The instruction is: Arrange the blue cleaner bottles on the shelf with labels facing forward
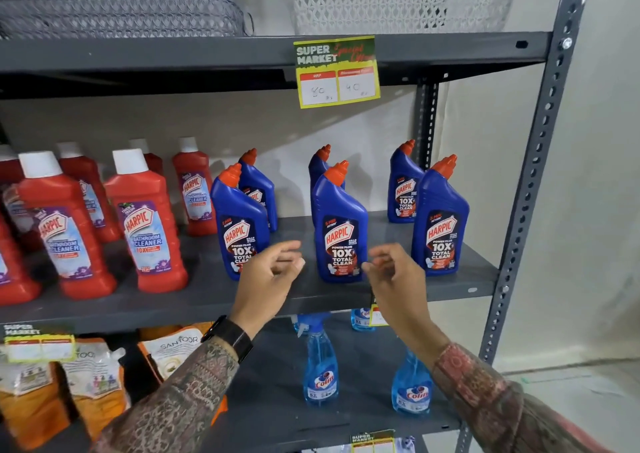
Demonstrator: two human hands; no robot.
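The middle front blue bottle (341, 231) stands upright on the grey shelf (460, 272) with its label toward you, between the left front blue bottle (239, 227) and the right front blue bottle (440, 224); three more blue bottles (403, 189) stand in a row behind. These look like stiff, smooth plastic, probably full and fairly heavy, so take each by the broad lower body rather than the slanted neck or orange cap, and twist gently so it does not tip. Your left hand (273, 276) and right hand (391, 272) hover on either side of the middle bottle, fingers loosely curled and holding nothing. Red bottles (142, 224) crowd the shelf to the left.
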